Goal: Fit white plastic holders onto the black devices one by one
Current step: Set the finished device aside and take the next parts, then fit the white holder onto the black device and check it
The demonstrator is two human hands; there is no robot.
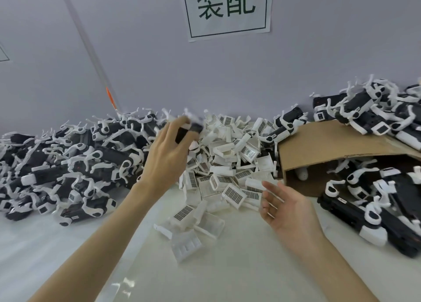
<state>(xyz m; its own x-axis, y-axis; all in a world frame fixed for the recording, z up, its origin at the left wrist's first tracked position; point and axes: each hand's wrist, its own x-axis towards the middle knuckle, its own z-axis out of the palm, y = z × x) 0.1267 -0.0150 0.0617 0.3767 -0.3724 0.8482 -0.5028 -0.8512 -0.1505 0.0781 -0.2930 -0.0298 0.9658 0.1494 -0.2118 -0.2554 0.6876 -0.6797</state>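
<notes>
Head view, near to far: right hand [287, 208] open, palm up, beside the heap of white ribbed plastic holders [227, 165] on the table; left hand [168, 151] beyond grips a blurred black rectangular device [185, 131], probably light and rigid, best held by its long sides.

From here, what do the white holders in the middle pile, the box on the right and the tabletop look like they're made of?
White holders: thin moulded plastic, matte white, with sharp-edged open walls and barcode labels. Cardboard box: plain brown cardboard, dull, its flap bowed under the devices on top. Tabletop: a smooth, glossy white surface that reflects light; probably laminate or a plastic sheet, but the view leaves that open.
</notes>
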